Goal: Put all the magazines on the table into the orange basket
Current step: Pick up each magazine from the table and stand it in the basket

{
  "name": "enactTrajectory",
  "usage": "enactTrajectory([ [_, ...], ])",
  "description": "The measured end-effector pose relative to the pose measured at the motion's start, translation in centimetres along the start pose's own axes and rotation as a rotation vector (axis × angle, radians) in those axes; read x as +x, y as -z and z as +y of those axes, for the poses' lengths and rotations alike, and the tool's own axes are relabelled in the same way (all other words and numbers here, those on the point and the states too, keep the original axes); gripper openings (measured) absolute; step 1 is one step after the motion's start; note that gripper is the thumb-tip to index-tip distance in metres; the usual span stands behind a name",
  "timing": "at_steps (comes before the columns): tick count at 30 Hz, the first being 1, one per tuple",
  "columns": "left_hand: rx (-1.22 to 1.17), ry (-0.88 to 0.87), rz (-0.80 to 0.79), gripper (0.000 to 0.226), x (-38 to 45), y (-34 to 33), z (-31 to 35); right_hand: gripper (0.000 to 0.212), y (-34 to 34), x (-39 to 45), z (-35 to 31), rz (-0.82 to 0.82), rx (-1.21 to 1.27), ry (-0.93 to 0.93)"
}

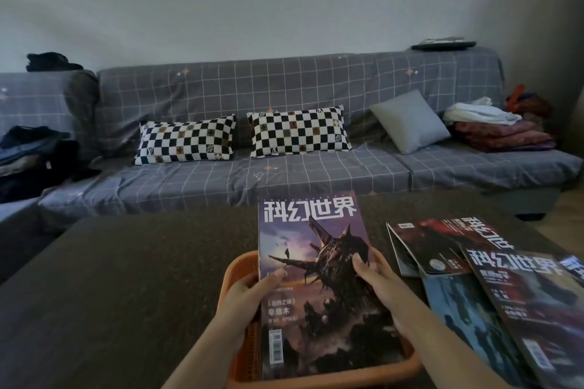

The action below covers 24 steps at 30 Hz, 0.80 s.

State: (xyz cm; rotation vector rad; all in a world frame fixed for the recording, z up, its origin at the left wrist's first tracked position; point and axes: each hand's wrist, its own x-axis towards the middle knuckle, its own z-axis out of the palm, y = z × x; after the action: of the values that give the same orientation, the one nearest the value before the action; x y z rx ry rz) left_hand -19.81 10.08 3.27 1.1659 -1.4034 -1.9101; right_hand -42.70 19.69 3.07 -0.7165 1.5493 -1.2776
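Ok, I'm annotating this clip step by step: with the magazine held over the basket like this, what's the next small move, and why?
Probably lower the magazine flat into the orange basket and release. Both the left hand and right hand hold it, its near end already inside the rim while its far end sticks up past the back edge. More magazines wait on the table to the right.

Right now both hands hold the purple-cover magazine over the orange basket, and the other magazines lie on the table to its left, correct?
Not quite. The head view shows the other magazines lying to the right of the orange basket, not left. Left hand and right hand do hold the purple-cover magazine over the basket, on the table.
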Motion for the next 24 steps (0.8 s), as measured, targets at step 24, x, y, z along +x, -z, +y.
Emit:
enactTrajectory([
  [24, -0.013, -0.369, -0.204, 0.097, 4.1, 3.4, -0.6, 0.086, 1.9, 2.1, 0.1, -0.264, 0.16, 0.374],
])
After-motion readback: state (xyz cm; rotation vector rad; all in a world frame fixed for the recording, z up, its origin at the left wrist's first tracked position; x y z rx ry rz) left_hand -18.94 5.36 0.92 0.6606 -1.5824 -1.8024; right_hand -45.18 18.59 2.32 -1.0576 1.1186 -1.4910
